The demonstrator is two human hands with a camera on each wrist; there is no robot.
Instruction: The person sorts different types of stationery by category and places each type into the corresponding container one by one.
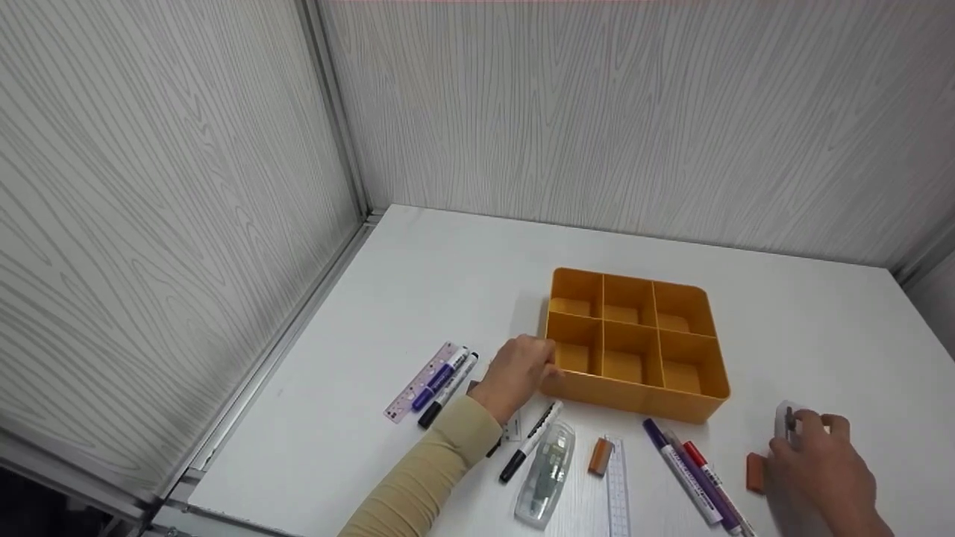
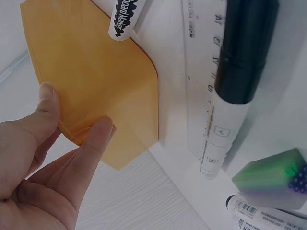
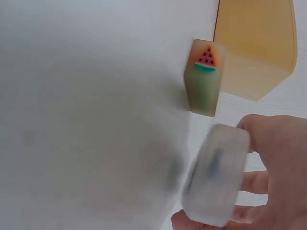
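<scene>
My left hand (image 1: 518, 373) holds the near left corner of an orange six-compartment box (image 1: 634, 391). In the left wrist view, the thumb and fingers pinch the box's wall (image 2: 105, 72) at its rim. All the compartments in sight hold nothing. At the right, my right hand (image 1: 824, 462) grips a translucent whitish oblong thing (image 3: 218, 177) with rounded ends; its kind cannot be told. Left of that hand lies a small eraser (image 1: 756, 472), which shows a watermelon picture in the right wrist view.
Left of the box lie a pink ruler (image 1: 403, 399), a purple marker (image 1: 439, 382) and a black-capped marker (image 1: 448, 391). Before it are another black-capped marker (image 1: 531, 441), a clear plastic case-like thing (image 1: 547, 477), an eraser (image 1: 599, 456), a clear ruler (image 1: 618, 488) and several pens (image 1: 690, 477).
</scene>
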